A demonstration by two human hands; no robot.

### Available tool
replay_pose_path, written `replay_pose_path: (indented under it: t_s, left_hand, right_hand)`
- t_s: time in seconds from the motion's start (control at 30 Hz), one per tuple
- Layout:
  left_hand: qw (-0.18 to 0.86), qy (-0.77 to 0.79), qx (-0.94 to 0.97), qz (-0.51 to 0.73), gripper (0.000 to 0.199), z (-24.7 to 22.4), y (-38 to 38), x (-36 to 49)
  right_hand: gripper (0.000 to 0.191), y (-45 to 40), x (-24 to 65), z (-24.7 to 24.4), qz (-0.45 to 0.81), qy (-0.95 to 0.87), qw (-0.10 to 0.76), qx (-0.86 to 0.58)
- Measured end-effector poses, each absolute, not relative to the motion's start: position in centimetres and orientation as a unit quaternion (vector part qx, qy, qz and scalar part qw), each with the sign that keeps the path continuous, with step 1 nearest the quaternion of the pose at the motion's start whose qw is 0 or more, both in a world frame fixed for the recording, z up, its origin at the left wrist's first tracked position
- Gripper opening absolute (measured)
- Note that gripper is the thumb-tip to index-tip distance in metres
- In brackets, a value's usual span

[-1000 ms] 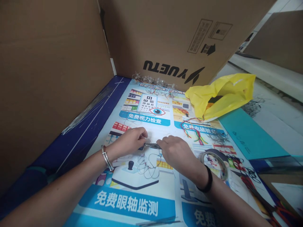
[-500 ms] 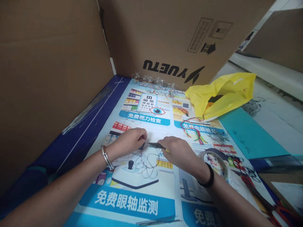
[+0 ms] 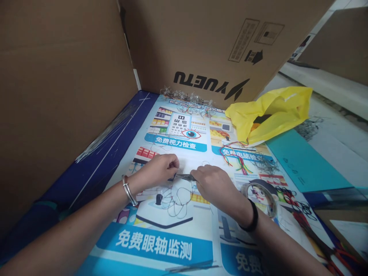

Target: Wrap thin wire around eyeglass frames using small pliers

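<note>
My right hand (image 3: 211,182) is closed in a fist round the pliers (image 3: 186,177), its fingers wrapped over the handles so that only the metal nose sticks out, pointing left. My left hand (image 3: 165,168) faces it, fingers curled in and thumb bent toward the forefinger, right by the tips of that nose; I cannot tell whether it pinches anything, as the spot is too small to make out. Just below the gap between my hands are loops of thin wire (image 3: 176,203), over the middle of the printed sheet (image 3: 191,159), nearer its left edge than its right. A tangle of clear pieces and wire (image 3: 186,99) lies along the sheet's far edge, a yellow bag (image 3: 280,109) sits over its far right corner, and a tape roll (image 3: 271,209) rests toward the right edge, near my right wrist.
</note>
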State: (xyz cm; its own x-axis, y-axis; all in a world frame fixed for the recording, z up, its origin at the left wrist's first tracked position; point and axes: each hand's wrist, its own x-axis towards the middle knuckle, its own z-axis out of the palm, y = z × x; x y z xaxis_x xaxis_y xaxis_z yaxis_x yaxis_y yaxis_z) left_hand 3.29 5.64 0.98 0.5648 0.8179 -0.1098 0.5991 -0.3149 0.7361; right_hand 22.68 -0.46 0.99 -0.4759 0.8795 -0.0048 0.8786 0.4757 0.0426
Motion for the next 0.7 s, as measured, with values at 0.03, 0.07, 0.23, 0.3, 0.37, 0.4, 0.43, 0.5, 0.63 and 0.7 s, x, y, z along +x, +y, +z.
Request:
replay_pose_path:
  t_s: [0.03,0.07,0.23,0.3,0.37,0.4,0.43,0.5,0.63,0.7]
  left_hand:
    - [0.381,0.444,0.798,0.145,0.008,0.9,5.7,3.3]
    - [0.379,0.445,0.798,0.144,0.009,0.9,5.7,3.3]
    - [0.359,0.436,0.814,0.137,0.009,0.6,5.7,3.1]
    - [0.347,0.430,0.823,0.133,0.010,0.5,5.7,3.1]
    - [0.337,0.418,0.834,0.125,0.012,0.5,5.8,3.0]
    - [0.332,0.411,0.840,0.122,0.013,0.6,5.8,3.0]
    - [0.327,0.404,0.846,0.122,0.014,0.7,5.8,3.0]
    - [0.313,0.394,0.854,0.133,0.016,0.9,5.8,2.9]
    - [0.324,0.371,0.852,0.178,0.015,1.6,5.6,3.0]
    - [0.335,0.347,0.856,0.186,0.011,1.8,5.5,3.2]
  right_hand:
    - [0.017,-0.5,22.7,1.0,0.016,0.859,0.014,0.511]
    - [0.017,-0.5,22.7,1.0,0.013,0.860,0.016,0.511]
    - [0.022,-0.4,22.7,1.5,-0.024,0.854,0.022,0.520]
    - [0.022,-0.3,22.8,1.6,-0.036,0.850,0.021,0.525]
    - [0.022,-0.2,23.0,1.5,-0.045,0.847,0.019,0.529]
    - [0.021,-0.1,23.0,1.4,-0.046,0.847,0.017,0.530]
    - [0.021,-0.1,23.1,1.4,-0.046,0.846,0.014,0.530]
    - [0.020,0.0,23.1,1.2,-0.045,0.847,0.010,0.530]
    - [0.019,0.1,23.0,1.2,-0.047,0.846,0.012,0.531]
    - [0.021,0.1,22.9,1.3,-0.054,0.844,0.011,0.533]
